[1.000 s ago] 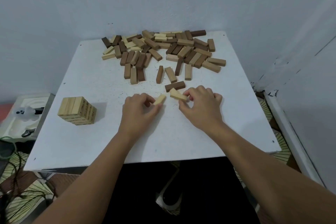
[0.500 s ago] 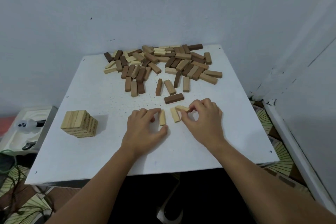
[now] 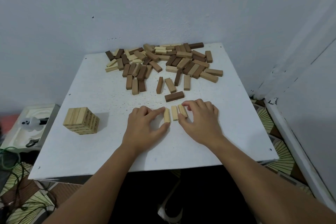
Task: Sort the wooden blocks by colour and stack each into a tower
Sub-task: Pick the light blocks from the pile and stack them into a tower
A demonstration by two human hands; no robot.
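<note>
Overhead, white speckled table (image 3: 94, 147) fills a blue-grey corner (image 3: 251, 23)

Bare, unvarnished wood in three tones fills the upper centre of the frame, where the heap of blocks (image 3: 163, 63) shows pale, mid-brown and dark pieces, all matt with visible straight grain. A single dark block (image 3: 174, 96) below the heap looks smooth and dull. Three pale blocks (image 3: 175, 113) at mid-frame carry the same matt, light-grained finish, as does the pale tower (image 3: 81, 123) at centre left, its side faces marked with dark print. The tabletop (image 3: 101, 151) is painted white, matt and slightly rough, speckled with fine dark flecks. The wall (image 3: 127, 5) behind is matt, pale grey-blue paint.
</note>
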